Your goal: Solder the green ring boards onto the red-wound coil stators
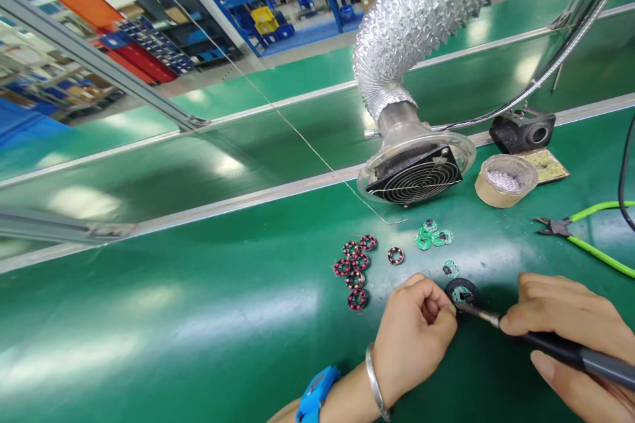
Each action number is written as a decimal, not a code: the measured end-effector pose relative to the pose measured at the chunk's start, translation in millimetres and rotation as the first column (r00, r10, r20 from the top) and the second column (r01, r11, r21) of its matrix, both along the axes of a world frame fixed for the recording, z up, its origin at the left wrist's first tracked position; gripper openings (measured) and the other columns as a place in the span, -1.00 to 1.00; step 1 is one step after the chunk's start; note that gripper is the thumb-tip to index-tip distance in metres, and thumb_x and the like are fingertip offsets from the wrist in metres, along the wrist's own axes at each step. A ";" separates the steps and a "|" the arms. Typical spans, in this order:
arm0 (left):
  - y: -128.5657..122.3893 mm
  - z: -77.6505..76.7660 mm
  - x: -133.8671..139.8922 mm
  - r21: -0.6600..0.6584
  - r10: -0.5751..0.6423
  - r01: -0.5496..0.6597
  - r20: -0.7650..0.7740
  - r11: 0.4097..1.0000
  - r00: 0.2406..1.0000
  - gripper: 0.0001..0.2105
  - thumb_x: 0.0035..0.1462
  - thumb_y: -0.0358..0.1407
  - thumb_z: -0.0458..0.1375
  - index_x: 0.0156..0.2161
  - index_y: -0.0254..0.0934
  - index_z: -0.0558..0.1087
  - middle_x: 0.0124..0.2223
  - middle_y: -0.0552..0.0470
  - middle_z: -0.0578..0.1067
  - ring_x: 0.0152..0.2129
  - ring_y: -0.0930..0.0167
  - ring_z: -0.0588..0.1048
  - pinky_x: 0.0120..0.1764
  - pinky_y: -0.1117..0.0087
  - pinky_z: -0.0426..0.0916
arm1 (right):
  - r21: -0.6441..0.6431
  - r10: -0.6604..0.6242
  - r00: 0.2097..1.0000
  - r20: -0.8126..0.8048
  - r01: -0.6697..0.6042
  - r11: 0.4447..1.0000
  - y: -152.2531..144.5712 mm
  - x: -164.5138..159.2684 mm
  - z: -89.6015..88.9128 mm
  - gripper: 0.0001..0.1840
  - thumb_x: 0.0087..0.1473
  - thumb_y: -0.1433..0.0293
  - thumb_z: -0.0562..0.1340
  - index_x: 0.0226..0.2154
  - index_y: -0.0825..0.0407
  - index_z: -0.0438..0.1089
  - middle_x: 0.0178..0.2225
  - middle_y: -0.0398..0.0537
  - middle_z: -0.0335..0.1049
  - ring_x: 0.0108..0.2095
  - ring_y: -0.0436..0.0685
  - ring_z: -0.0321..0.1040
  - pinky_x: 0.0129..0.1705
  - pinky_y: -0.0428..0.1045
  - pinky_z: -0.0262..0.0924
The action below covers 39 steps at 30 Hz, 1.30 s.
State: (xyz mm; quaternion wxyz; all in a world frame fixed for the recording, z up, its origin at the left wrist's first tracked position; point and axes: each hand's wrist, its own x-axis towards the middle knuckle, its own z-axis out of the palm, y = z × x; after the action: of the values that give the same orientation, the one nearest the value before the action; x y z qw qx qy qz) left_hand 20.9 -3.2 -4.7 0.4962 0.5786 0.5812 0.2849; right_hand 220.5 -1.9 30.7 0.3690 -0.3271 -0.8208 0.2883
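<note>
Lower right, the right hand [570, 317] clutches a smooth soldering iron [560, 347], metal tip [479, 312] at a round green board [462, 294]; the left hand [411, 337] pinches alongside, its hold hidden.

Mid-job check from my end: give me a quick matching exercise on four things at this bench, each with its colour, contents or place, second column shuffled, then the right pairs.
Column one
1. soldering iron
2. cutters
3. wristband
4. round tub

Column two
A. blue, on the same arm as a metal bracelet
B. holding silvery material
C. in the right hand
D. with bright green handles, lying on the bench

Right pairs: 1-C, 2-D, 3-A, 4-B.
</note>
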 end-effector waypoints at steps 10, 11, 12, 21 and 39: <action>0.5 0.0 0.1 -0.002 -0.005 0.005 -0.012 1.000 1.000 -0.87 -0.05 -0.49 0.06 -0.57 -0.30 0.31 -0.52 0.12 0.29 -0.66 0.56 0.26 -0.60 0.53 0.17 | -0.001 -0.066 0.996 -0.053 0.066 0.998 -3.3 -1.7 1.4 -0.81 0.08 0.55 0.06 -0.30 0.00 0.32 -0.62 -0.14 0.21 -0.62 0.08 0.22 -0.61 0.00 0.10; 0.4 0.0 0.1 -0.003 -0.006 0.006 -0.010 1.000 1.000 -0.87 -0.05 -0.49 0.07 -0.57 -0.30 0.31 -0.52 0.12 0.29 -0.67 0.56 0.26 -0.60 0.53 0.17 | 0.000 -0.098 0.992 -0.081 0.098 0.995 -4.5 -0.3 0.1 -0.82 0.11 0.52 0.05 -0.30 0.00 0.33 -0.63 -0.14 0.20 -0.63 0.08 0.21 -0.61 0.01 0.08; 0.3 0.0 0.0 -0.004 -0.007 0.007 -0.008 1.000 1.000 -0.87 -0.05 -0.49 0.07 -0.57 -0.30 0.31 -0.52 0.12 0.29 -0.67 0.56 0.26 -0.60 0.53 0.18 | 0.000 -0.122 0.987 -0.101 0.123 0.992 -5.7 1.5 -1.7 -0.82 0.14 0.49 0.05 -0.29 0.00 0.34 -0.61 -0.12 0.21 -0.61 0.09 0.23 -0.60 0.02 0.09; 0.3 -0.4 -0.1 0.002 -0.017 0.017 -0.014 1.000 1.000 -0.88 -0.06 -0.52 0.06 -0.54 -0.31 0.34 -0.51 0.12 0.30 -0.66 0.57 0.26 -0.61 0.54 0.20 | 0.081 -0.118 0.993 -0.007 0.118 0.990 7.3 2.2 -23.4 -0.63 0.19 0.55 0.12 0.03 -0.02 0.29 -0.47 -0.15 0.38 -0.54 0.02 0.29 -0.48 -0.06 0.22; -0.6 -13.6 1.7 0.289 -0.040 0.025 0.047 0.957 0.998 -0.93 0.04 -0.45 0.18 -0.38 -0.32 0.53 -0.40 0.07 0.44 -0.68 0.63 0.28 -0.58 0.59 0.23 | -0.093 -0.028 0.998 0.056 0.033 0.995 13.0 -2.6 -36.4 -0.66 0.13 0.55 0.14 -0.05 -0.05 0.23 -0.18 -0.11 0.41 -0.22 0.04 0.37 -0.15 -0.07 0.25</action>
State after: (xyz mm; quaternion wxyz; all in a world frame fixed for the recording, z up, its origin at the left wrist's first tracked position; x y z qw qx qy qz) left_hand 22.6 -3.8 -18.4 0.4262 0.6467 0.5106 0.3733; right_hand 217.9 11.1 -5.8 0.3350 -0.3642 -0.8111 0.3119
